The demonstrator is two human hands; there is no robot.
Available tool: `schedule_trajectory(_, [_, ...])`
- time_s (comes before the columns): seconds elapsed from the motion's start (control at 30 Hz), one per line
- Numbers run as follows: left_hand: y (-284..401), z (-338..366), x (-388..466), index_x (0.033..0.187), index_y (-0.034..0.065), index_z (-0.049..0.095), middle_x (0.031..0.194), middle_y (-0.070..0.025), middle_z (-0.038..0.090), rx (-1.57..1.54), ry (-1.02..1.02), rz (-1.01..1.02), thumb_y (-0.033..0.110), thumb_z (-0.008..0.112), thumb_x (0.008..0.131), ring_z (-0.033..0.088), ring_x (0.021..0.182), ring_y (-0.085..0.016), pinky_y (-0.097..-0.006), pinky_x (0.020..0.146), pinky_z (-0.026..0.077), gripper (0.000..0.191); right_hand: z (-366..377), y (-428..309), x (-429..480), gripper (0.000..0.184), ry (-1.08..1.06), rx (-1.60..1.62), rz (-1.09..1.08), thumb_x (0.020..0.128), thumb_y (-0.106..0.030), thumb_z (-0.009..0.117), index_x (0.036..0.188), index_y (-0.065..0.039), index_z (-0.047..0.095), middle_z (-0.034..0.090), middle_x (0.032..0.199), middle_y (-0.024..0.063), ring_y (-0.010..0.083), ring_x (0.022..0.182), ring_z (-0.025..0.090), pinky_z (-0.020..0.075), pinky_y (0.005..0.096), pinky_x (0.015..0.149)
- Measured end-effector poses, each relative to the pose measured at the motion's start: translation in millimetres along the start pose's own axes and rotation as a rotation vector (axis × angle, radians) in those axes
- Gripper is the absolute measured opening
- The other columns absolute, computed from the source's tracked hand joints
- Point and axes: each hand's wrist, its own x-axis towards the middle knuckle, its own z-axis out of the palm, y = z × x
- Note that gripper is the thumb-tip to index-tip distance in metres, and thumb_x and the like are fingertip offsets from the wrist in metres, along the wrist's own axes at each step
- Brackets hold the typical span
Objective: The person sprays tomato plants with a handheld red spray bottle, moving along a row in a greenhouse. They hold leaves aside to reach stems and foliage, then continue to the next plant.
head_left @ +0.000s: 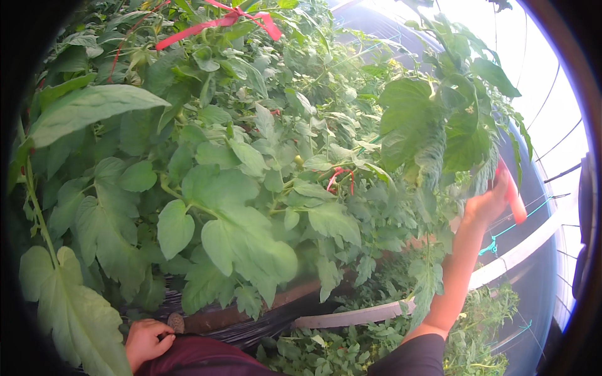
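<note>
Stretched out at the right, my right hand (491, 202) is closed around a red-handled tool (516, 204), whose far part is hidden behind leaves. Large tomato leaves (414, 127) hang just left of that hand. Low at the left, my left hand (149, 339) rests against the dark red clothing (202, 355) at my body, fingers curled; whether it holds anything cannot be told. Tomato plants (235, 225) fill the middle. A red ribbon (230, 21) is tied round a stem at the top, and another red tie (339, 181) sits amid the foliage.
A pale curved rail or pole (357, 316) crosses below the plants and rises to the right. Teal twine (491, 246) is knotted near the plastic greenhouse wall (522, 282). Dark plastic sheeting (249, 326) lies on the ground. A small unripe tomato (298, 160) shows among the leaves.
</note>
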Motion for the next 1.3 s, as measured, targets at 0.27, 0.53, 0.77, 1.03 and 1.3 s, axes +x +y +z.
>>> schedule_trajectory(0.27, [22.6,11.1,7.1,0.08,0.0088,0.073,0.068,-0.0059,0.068,0.061,0.021,-0.021,0.017,0.074,0.076,0.067,0.063,-0.025,-0.0367,0.061,0.053,0.01,-142.6,-3.9,-146.5,0.038,0.192,0.243,0.072,0.102,-0.034,0.05,0.105,0.002,0.06,0.062,0.09,0.0097,0.021,0.085,0.061,0.0524,0.0377,0.085])
schedule_trajectory(0.53, [49.8,31.5,29.3,0.084,0.0076,0.073,0.07,-0.0078,0.069,0.145,-0.031,-0.037,0.018,0.074,0.077,0.068,0.066,-0.027,-0.0372,0.064,0.054,0.012,-221.7,46.3,-235.2,0.034,0.298,-0.041,0.295,0.1,-0.034,0.051,0.104,-0.001,0.057,0.06,0.094,0.0082,0.0205,0.087,0.059,0.0498,0.0345,0.085])
schedule_trajectory(0.77, [66.8,47.0,48.0,0.085,0.007,0.072,0.074,-0.0089,0.069,0.218,-0.03,-0.025,0.019,0.073,0.08,0.068,0.07,-0.029,-0.0387,0.064,0.054,0.013,-272.4,92.5,-295.0,0.031,-0.049,-0.628,0.231,0.097,-0.021,0.06,0.121,-0.001,0.059,0.065,0.112,0.009,0.0194,0.098,0.062,0.0512,0.0343,0.085])
schedule_trajectory(1.03, [58.2,63.3,37.9,0.09,0.0092,0.073,0.08,-0.0084,0.072,0.229,-0.049,-0.022,0.023,0.071,0.083,0.069,0.075,-0.029,-0.0393,0.069,0.055,0.016,-247.6,89.6,-321.4,0.04,0.003,-0.047,0.435,0.094,-0.03,0.064,0.122,-0.003,0.054,0.064,0.11,0.0086,0.0199,0.095,0.063,0.0525,0.0377,0.087])
schedule_trajectory(1.3, [67.6,28.1,34.8,0.094,0.0091,0.073,0.088,-0.0093,0.073,0.185,-0.06,-0.003,0.026,0.07,0.087,0.07,0.079,-0.029,-0.039,0.07,0.056,0.019,-175.6,40.2,-360.7,0.05,-0.061,0.713,0.747,0.09,-0.039,0.068,0.122,-0.005,0.05,0.063,0.108,0.0083,0.0205,0.093,0.064,0.0539,0.0412,0.088])
